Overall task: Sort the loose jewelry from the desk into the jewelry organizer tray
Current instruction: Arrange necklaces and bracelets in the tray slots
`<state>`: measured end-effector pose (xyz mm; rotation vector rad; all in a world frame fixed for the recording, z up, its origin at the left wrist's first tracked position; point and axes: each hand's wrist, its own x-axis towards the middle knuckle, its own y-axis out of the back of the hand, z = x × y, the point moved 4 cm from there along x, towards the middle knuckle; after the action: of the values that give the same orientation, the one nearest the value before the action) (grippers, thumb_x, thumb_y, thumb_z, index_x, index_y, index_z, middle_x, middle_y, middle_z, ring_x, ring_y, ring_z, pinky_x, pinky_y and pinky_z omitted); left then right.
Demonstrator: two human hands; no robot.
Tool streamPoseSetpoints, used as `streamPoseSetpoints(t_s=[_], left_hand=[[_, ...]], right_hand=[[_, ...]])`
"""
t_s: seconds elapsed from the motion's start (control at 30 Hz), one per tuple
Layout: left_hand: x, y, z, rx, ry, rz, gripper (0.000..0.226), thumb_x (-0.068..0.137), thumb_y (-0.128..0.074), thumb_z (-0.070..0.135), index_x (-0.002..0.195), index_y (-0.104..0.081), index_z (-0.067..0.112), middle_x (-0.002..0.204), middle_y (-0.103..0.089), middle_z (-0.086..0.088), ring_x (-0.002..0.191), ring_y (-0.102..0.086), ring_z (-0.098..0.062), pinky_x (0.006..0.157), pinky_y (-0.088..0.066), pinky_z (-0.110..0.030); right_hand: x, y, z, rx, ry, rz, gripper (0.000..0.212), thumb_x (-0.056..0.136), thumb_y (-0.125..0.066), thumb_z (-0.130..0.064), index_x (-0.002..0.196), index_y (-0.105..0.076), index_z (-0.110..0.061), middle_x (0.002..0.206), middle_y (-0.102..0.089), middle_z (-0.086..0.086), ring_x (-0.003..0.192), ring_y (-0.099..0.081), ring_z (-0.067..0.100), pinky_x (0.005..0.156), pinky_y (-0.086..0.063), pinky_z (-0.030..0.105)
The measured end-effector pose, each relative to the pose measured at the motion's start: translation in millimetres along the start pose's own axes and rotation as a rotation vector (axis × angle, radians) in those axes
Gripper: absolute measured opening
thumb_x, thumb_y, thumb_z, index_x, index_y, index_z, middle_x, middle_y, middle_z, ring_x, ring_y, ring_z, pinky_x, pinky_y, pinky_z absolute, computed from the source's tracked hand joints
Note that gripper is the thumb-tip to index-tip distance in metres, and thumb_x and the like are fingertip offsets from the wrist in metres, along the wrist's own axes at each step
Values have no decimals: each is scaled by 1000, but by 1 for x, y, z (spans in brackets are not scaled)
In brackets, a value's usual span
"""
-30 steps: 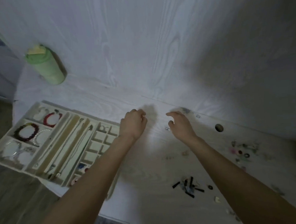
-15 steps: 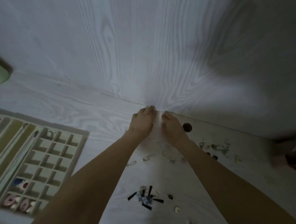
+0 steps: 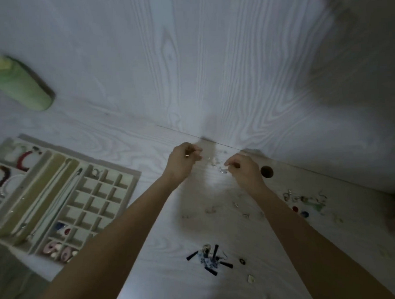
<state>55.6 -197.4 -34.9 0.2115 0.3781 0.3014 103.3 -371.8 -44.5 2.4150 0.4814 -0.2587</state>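
Picking step: left hand (image 3: 183, 160) pinches a small piece, right hand (image 3: 243, 169) curls over earrings (image 3: 218, 165) (grip unclear); next, carry to tray (image 3: 134, 175) at nine o'clock.

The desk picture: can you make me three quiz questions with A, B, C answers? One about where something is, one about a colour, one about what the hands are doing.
1. Where is the tray?
A. left of both hands
B. right of both hands
C. behind the bottle

2. What colour is the bottle?
A. red
B. green
C. black

3. What is the left hand doing?
A. lying flat on the desk
B. pinching a small shiny piece
C. holding the bottle

Answers:
1 A, the tray lies at the desk's left end.
2 B, its body is pale green.
3 B, its curled fingers pinch something small and bright; the right hand is curled too, over loose bits.
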Motion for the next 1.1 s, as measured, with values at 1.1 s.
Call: streamPoseSetpoints(t_s=[1.1], left_hand=[[-151, 298, 38, -453, -218, 117, 45, 80, -35, -19, 93, -70, 7, 93, -73, -5, 54, -42, -7, 57, -35, -17]], right_hand=[[-95, -163, -222, 111, 116, -448, 16, 81, -66, 4, 96, -68, -3, 60, -59, -4, 51, -52, 4, 51, -44, 14]])
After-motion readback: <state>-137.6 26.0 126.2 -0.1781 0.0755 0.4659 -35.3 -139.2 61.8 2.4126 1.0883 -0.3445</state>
